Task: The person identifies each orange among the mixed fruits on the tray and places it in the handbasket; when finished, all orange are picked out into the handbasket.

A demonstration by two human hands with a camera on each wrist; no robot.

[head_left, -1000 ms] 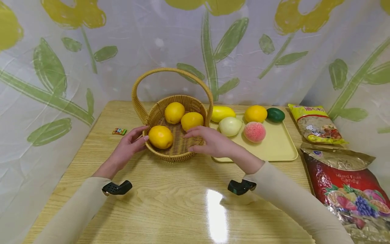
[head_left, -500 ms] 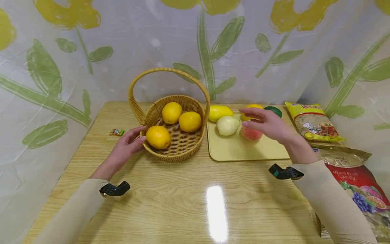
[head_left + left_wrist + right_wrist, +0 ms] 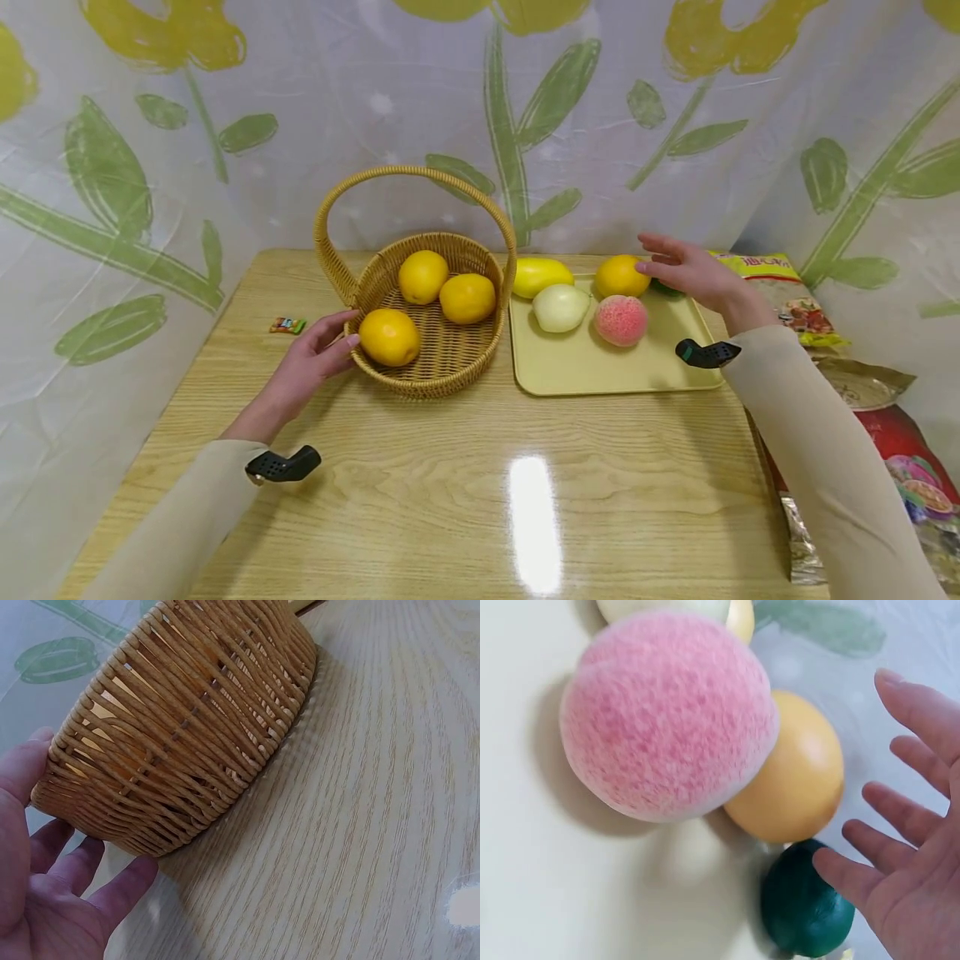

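Note:
My left hand (image 3: 313, 360) rests against the left side of the wicker basket (image 3: 442, 385). In the left wrist view, its thumb touches the rim and its extended fingers lie by the outer wall. Inside the basket are three orange-yellow fruits (image 3: 390, 337). My right hand (image 3: 693, 275), fingers spread and holding nothing, hovers over the back right corner of the yellow tray (image 3: 600, 371). It partly hides a dark green oval fruit (image 3: 806, 900) in the head view. Beside that are an orange (image 3: 622, 276), a fuzzy pink peach (image 3: 621, 321), a pale pear-like fruit (image 3: 560, 308) and a long yellow fruit (image 3: 542, 277).
A small wrapped candy (image 3: 287, 325) lies left of the basket on the wooden table (image 3: 420, 483). A yellow food packet (image 3: 780, 292) and a red candy bag (image 3: 892, 433) stand along the right side, partly behind my right arm. A flower-print curtain (image 3: 300, 100) borders the back.
My right hand has left the basket, passed over the peach and moved right and back towards the green fruit. My left hand has stayed at the basket.

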